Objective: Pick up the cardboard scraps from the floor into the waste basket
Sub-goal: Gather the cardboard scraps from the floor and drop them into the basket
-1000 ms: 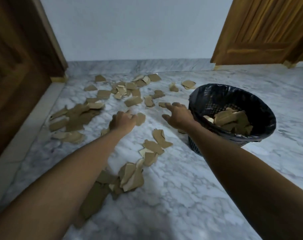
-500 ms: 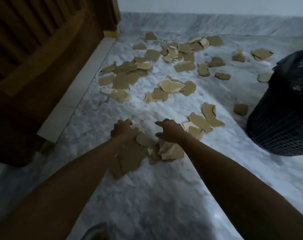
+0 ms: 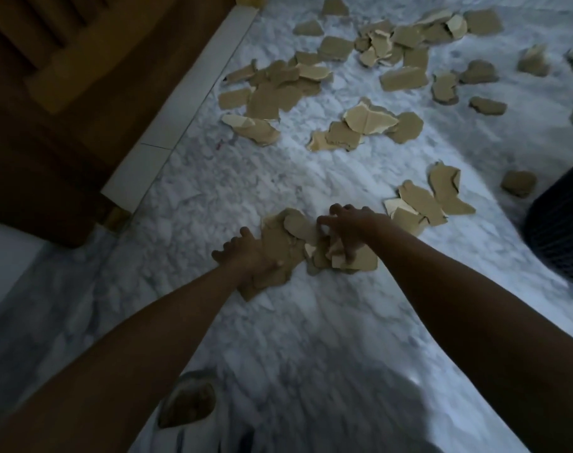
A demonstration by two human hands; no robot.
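Head view: a dark waste basket (image 3: 560,230) stands at the right edge of a marble floor (image 3: 311,338), a wooden door (image 3: 66,93) far to its left. Left of the basket, the left hand (image 3: 242,253) and right hand (image 3: 350,227) curl their fingers around a flat-lying pile of cardboard scraps (image 3: 288,243); more scraps (image 3: 360,125) lie scattered beyond it, pointing every way.

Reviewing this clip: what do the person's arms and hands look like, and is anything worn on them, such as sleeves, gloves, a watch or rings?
Both forearms are bare right to the frame edge. No sleeves, gloves or watch show. The left hand and right hand show no rings, though the dim light hides fine detail.
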